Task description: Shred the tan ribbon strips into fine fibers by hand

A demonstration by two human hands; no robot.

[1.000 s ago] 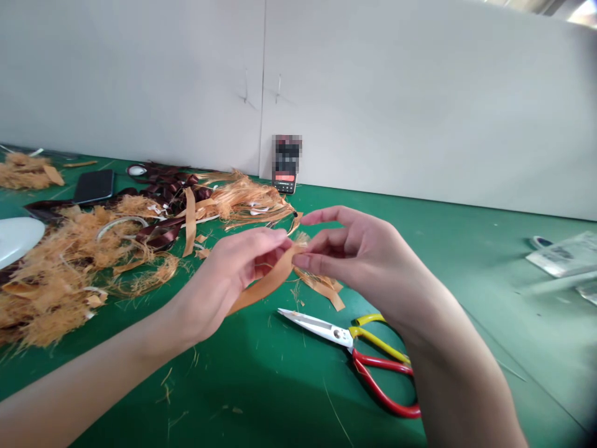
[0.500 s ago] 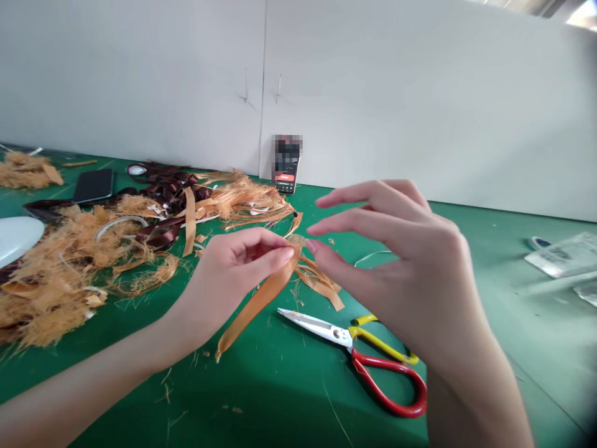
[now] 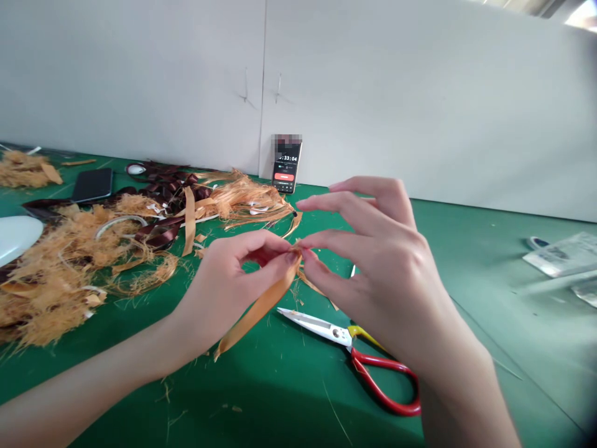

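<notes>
My left hand pinches an orange-tan ribbon near its upper end; the rest of the strip slants down to the left. At that same end, the thumb and forefinger of my right hand are closed on the ribbon's frayed edge, while its other fingers stay raised. Both sets of fingertips nearly meet and partly cover the frayed edge. Below my right hand lie scissors with one red and one yellow handle, blades pointing left. My right hand hides part of the yellow handle.
Frayed tan fibre is heaped at left, beside dark brown ribbon. More tan strips lie farther back. A lit phone leans on the white wall panel; a dark phone lies at left. Clear plastic packets are at right.
My right hand has moved left and its thumb and forefinger have closed on the ribbon's frayed end. My left hand keeps its hold in nearly the same place.
</notes>
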